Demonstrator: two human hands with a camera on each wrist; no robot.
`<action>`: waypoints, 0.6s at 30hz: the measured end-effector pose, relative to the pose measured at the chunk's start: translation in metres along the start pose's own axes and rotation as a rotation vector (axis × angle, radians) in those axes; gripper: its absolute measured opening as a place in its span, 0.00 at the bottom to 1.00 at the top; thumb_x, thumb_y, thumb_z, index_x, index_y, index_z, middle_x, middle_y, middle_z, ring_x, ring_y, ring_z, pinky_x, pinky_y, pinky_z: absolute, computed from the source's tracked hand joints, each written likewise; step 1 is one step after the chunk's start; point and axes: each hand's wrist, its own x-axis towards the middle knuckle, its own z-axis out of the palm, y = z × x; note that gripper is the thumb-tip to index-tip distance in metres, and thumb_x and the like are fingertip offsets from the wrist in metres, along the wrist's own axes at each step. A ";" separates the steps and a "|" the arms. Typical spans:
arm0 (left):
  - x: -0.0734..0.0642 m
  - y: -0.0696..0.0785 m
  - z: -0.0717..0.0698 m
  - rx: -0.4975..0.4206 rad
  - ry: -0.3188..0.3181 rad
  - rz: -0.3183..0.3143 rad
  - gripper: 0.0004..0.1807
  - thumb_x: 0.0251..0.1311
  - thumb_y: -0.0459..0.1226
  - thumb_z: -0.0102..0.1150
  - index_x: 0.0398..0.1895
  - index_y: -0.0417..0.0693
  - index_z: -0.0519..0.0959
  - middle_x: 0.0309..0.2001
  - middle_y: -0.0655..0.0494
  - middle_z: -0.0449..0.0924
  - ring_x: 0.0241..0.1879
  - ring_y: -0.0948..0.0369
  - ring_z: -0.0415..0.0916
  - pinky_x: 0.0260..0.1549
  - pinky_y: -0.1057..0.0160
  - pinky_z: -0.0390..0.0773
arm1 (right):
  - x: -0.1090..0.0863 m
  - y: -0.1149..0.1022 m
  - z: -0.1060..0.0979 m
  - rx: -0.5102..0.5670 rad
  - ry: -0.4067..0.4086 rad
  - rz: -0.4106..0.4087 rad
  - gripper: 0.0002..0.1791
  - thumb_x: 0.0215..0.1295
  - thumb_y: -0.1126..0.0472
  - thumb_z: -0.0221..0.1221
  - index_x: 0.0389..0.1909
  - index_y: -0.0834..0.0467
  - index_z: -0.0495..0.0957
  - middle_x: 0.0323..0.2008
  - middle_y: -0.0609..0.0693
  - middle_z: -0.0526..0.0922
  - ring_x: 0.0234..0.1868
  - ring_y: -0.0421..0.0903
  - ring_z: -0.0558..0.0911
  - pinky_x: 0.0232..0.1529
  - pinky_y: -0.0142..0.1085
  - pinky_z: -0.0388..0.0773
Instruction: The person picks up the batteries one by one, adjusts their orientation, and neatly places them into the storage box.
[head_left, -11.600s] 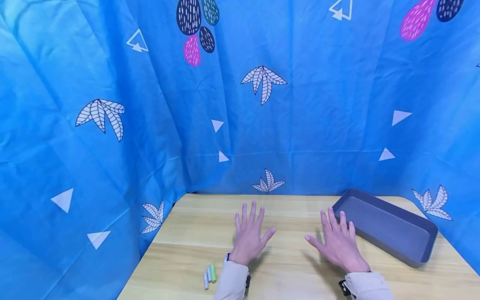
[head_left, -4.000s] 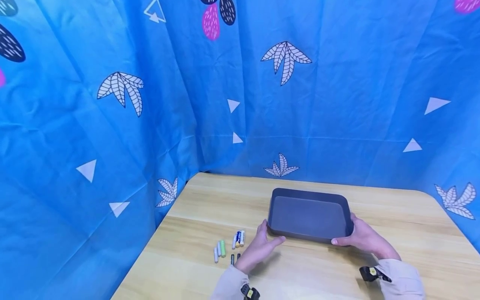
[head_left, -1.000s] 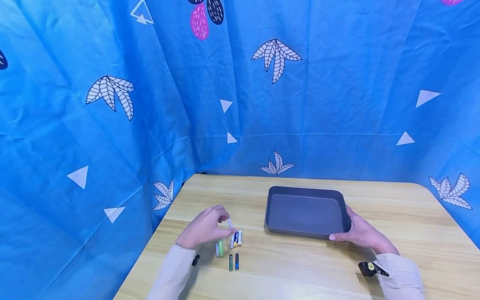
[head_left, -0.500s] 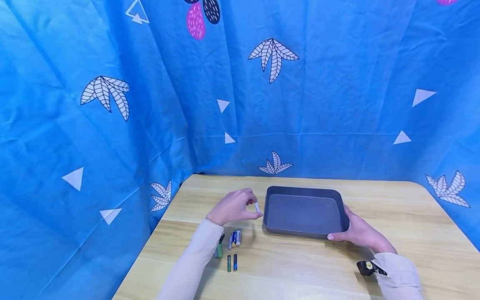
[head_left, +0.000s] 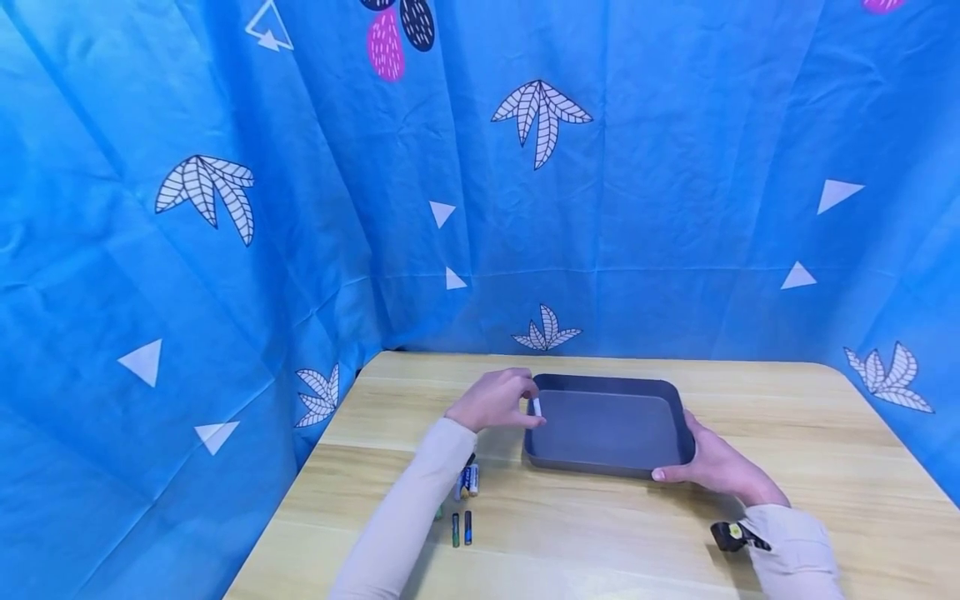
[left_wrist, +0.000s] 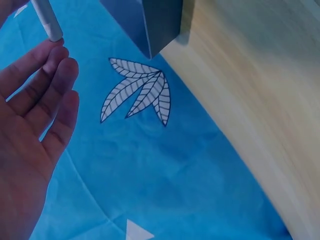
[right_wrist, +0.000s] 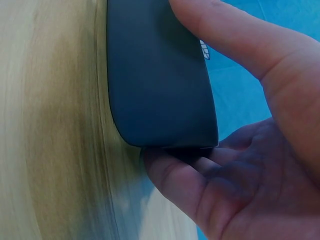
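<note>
My left hand (head_left: 495, 402) pinches a small white battery (head_left: 537, 407) between thumb and fingertips, over the left rim of a dark grey rectangular baking pan (head_left: 611, 425). In the left wrist view the battery (left_wrist: 48, 21) tilts at the fingertips, with the pan's corner (left_wrist: 162, 22) to its right. My right hand (head_left: 723, 467) grips the pan's near right corner, thumb on the front side and fingers round the end. The right wrist view shows that hand (right_wrist: 240, 170) close against the pan's wall (right_wrist: 160, 75). The pan's visible floor is bare.
Left of the pan lies a cluster of batteries (head_left: 468, 481), partly behind the left sleeve. Nearer me lie a green-black battery (head_left: 455, 530) and a blue-black battery (head_left: 468, 527). A green one (head_left: 439, 513) barely shows. Blue patterned cloth (head_left: 480, 208) hangs behind the wooden table (head_left: 585, 542).
Both hands earlier brought the pan from the right to the middle. My left hand then let go of it, picked up the white battery and carried it rightward to the pan. The right hand kept its grip.
</note>
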 end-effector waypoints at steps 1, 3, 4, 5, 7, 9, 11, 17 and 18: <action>0.002 0.000 0.001 -0.002 -0.007 0.001 0.24 0.57 0.56 0.72 0.47 0.49 0.88 0.42 0.58 0.84 0.36 0.67 0.77 0.40 0.70 0.82 | 0.000 0.000 0.000 0.001 -0.002 0.004 0.76 0.47 0.49 0.80 0.79 0.74 0.34 0.75 0.82 0.48 0.73 0.81 0.54 0.71 0.73 0.56; 0.007 0.000 0.005 -0.002 -0.019 0.001 0.25 0.57 0.56 0.73 0.47 0.49 0.87 0.43 0.58 0.84 0.36 0.67 0.78 0.40 0.70 0.82 | -0.001 0.000 0.000 0.004 -0.007 0.013 0.77 0.47 0.49 0.80 0.79 0.75 0.33 0.75 0.83 0.47 0.74 0.82 0.53 0.71 0.73 0.55; 0.009 0.000 0.006 0.001 -0.023 0.003 0.25 0.56 0.56 0.73 0.47 0.48 0.87 0.43 0.58 0.85 0.36 0.67 0.78 0.40 0.70 0.82 | -0.001 0.000 0.000 0.006 -0.009 0.018 0.77 0.47 0.48 0.80 0.79 0.75 0.33 0.75 0.83 0.46 0.74 0.82 0.53 0.71 0.73 0.54; 0.011 0.000 0.008 0.011 -0.026 0.004 0.25 0.56 0.57 0.72 0.47 0.49 0.87 0.44 0.58 0.85 0.36 0.67 0.78 0.40 0.70 0.82 | -0.001 0.000 -0.001 0.006 -0.012 0.021 0.77 0.47 0.48 0.80 0.78 0.76 0.33 0.75 0.83 0.45 0.74 0.82 0.52 0.71 0.73 0.54; 0.015 0.000 0.011 0.034 -0.033 0.008 0.25 0.56 0.57 0.72 0.47 0.49 0.87 0.43 0.59 0.85 0.37 0.66 0.79 0.41 0.70 0.83 | -0.001 0.000 -0.001 0.005 -0.015 0.026 0.77 0.47 0.48 0.80 0.78 0.76 0.32 0.75 0.83 0.45 0.74 0.82 0.52 0.71 0.73 0.54; 0.018 -0.001 0.014 0.060 -0.033 0.020 0.25 0.56 0.57 0.72 0.46 0.49 0.88 0.42 0.60 0.84 0.36 0.67 0.78 0.40 0.71 0.82 | -0.001 0.000 -0.001 0.002 -0.019 0.027 0.77 0.48 0.48 0.80 0.78 0.76 0.32 0.75 0.83 0.45 0.74 0.82 0.52 0.71 0.73 0.54; 0.021 -0.001 0.017 0.080 -0.033 0.036 0.25 0.56 0.58 0.72 0.45 0.48 0.88 0.41 0.61 0.84 0.35 0.68 0.77 0.37 0.72 0.81 | -0.001 0.000 -0.001 0.000 -0.016 0.019 0.77 0.48 0.48 0.80 0.78 0.76 0.33 0.75 0.83 0.46 0.74 0.81 0.53 0.71 0.73 0.55; 0.029 -0.003 0.028 0.108 -0.059 0.062 0.24 0.56 0.58 0.72 0.43 0.49 0.88 0.38 0.62 0.83 0.32 0.69 0.75 0.33 0.74 0.78 | 0.000 0.000 0.000 0.001 0.003 -0.010 0.76 0.47 0.49 0.80 0.79 0.75 0.35 0.75 0.82 0.50 0.73 0.81 0.56 0.70 0.73 0.57; 0.030 -0.004 0.030 0.115 -0.065 0.062 0.24 0.56 0.58 0.72 0.43 0.50 0.88 0.38 0.62 0.84 0.32 0.69 0.75 0.33 0.73 0.78 | 0.000 0.001 0.001 -0.002 0.005 -0.011 0.76 0.46 0.48 0.80 0.79 0.75 0.35 0.75 0.82 0.50 0.73 0.81 0.56 0.70 0.73 0.57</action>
